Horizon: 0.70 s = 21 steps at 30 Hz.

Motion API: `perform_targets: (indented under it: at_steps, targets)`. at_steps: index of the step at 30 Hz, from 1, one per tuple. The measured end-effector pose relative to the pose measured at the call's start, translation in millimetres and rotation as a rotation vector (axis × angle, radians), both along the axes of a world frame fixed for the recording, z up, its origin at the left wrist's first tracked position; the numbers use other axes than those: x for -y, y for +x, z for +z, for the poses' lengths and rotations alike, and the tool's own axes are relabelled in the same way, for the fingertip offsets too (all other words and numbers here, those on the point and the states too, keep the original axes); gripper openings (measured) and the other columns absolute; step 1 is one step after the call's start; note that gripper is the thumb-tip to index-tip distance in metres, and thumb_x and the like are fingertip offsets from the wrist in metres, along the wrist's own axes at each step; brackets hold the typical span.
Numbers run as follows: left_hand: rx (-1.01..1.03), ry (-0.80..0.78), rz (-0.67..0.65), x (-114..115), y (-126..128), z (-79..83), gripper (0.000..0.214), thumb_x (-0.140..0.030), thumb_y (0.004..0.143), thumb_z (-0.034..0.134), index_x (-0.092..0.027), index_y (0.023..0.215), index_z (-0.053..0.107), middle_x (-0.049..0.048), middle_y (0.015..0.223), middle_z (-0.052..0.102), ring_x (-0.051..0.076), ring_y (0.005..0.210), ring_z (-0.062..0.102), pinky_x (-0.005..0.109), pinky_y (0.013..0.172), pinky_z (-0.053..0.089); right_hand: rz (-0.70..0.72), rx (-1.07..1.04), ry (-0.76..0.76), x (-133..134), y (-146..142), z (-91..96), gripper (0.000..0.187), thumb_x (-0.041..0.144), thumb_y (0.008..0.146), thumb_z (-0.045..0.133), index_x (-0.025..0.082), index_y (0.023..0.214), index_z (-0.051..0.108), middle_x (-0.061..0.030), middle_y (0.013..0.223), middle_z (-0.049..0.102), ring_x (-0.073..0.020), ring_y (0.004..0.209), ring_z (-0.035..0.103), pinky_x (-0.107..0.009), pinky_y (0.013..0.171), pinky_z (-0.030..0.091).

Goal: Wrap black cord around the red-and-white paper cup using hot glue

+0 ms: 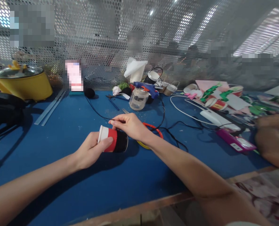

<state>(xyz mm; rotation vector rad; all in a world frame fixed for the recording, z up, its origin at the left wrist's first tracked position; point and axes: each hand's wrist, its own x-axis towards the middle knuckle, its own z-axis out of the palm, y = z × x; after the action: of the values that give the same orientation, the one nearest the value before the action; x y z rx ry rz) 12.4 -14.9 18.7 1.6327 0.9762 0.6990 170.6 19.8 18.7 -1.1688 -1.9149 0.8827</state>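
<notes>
My left hand point(91, 149) is wrapped round a paper cup point(115, 135) tipped on its side above the blue table. The cup shows a white band at its rim, a red band in the middle and a black band toward its base. Above the cup, my right hand point(130, 124) pinches a thin black strand of yarn point(99, 115) between thumb and fingertips. That strand runs back across the table to a black yarn ball point(89, 93). Beyond my right wrist lie red and yellow rings point(153, 126), partly covered by the arm.
A clear jar point(138, 99) with a blue glue gun point(148, 88) on it stands ahead. Left are a yellow pot point(21, 82), a phone point(74, 75) and clear sticks point(51, 108). Right are cables, a power strip point(219, 119), a purple box point(235, 140), craft scraps and another person's hand point(271, 138).
</notes>
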Motion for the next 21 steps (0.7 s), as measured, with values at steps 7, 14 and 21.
perform_targets:
  at_steps: [7, 14, 21]
  targets:
    - [0.284, -0.361, 0.327, -11, 10, 8.6, 0.017, -0.029, 0.065, 0.047, -0.014, 0.057, 0.049, -0.0033, 0.046, 0.045, 0.007, 0.039, 0.04, 0.017, 0.037, 0.028, -0.227, 0.1, 0.022, -9, 15, 1.7, 0.034, 0.043, 0.077, 0.037, 0.014, 0.081, 0.053, -0.0027, 0.063, 0.059, -0.0092, 0.052, 0.051, -0.022, 0.053, 0.037]
    - [0.366, -0.43, 0.443, -21, 8, 2.5, 0.012, -0.025, 0.063, 0.048, -0.014, 0.06, 0.049, -0.0039, 0.044, 0.045, 0.007, 0.038, 0.04, 0.018, 0.038, 0.031, 0.028, 0.23, -0.049, 15, 8, 16.8, 0.035, 0.048, 0.07, 0.046, 0.016, 0.055, 0.042, 0.004, 0.05, 0.043, -0.0065, 0.046, 0.038, -0.02, 0.043, 0.028]
    - [0.332, -0.242, 0.335, -18, 5, 0.5, 0.018, -0.028, 0.068, 0.046, -0.012, 0.06, 0.052, -0.0026, 0.049, 0.05, 0.008, 0.044, 0.043, 0.018, 0.043, 0.033, 0.1, -0.008, -0.291, 11, 7, 15.1, 0.037, 0.051, 0.071, 0.042, 0.016, 0.058, 0.042, 0.0025, 0.052, 0.046, -0.0068, 0.048, 0.041, -0.02, 0.044, 0.03]
